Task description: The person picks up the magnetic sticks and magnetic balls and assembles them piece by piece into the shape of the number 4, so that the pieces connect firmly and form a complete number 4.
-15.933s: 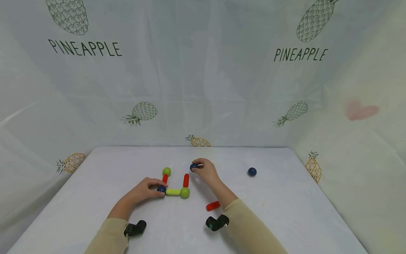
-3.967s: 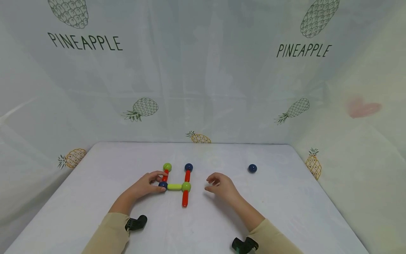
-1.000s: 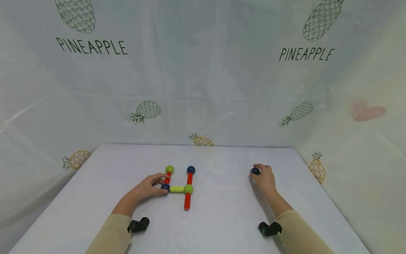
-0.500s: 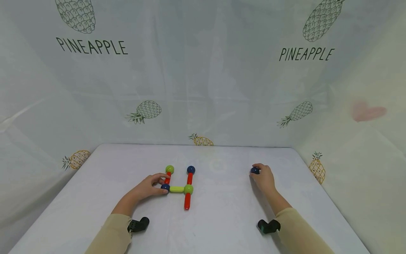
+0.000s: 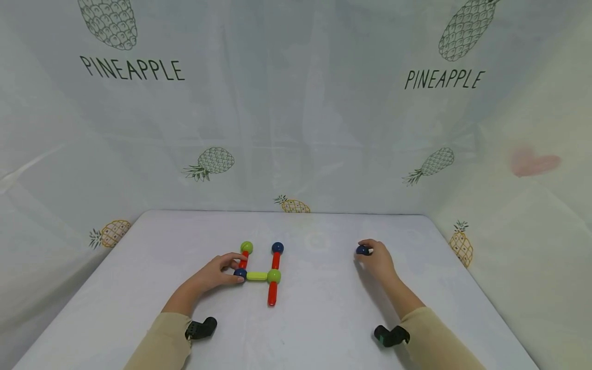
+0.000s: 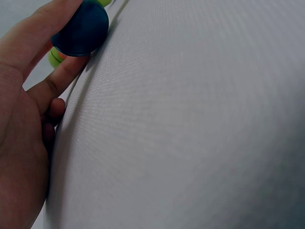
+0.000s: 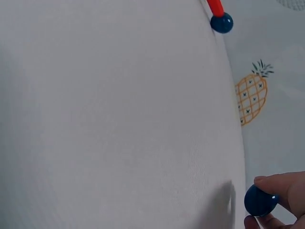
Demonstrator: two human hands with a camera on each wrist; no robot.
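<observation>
On the table lies a joined figure of rods and balls shaped like a 4. A yellow-green rod (image 5: 257, 276) links a dark blue corner ball (image 5: 240, 274) to a green ball (image 5: 274, 276). My left hand (image 5: 216, 273) holds that corner ball between thumb and fingers, close beside a red rod (image 5: 243, 260) topped by another green ball (image 5: 247, 247). From the middle green ball, one red rod (image 5: 276, 261) runs up to a blue ball (image 5: 277, 247), another red rod (image 5: 272, 294) points down. At the right, my right hand (image 5: 379, 260) pinches a separate dark blue ball (image 7: 260, 201), seemingly just off the table.
The white-covered table (image 5: 324, 318) ends at a straight far edge. Behind it hangs a pale curtain (image 5: 296, 128) printed with pineapples. Black wrist cameras (image 5: 201, 328) sit by both sleeves.
Since the oldest frame, a blue ball and a lower red rod have joined the figure. My right hand took the far-right blue ball and has just shifted it slightly left; my left hand stays.
</observation>
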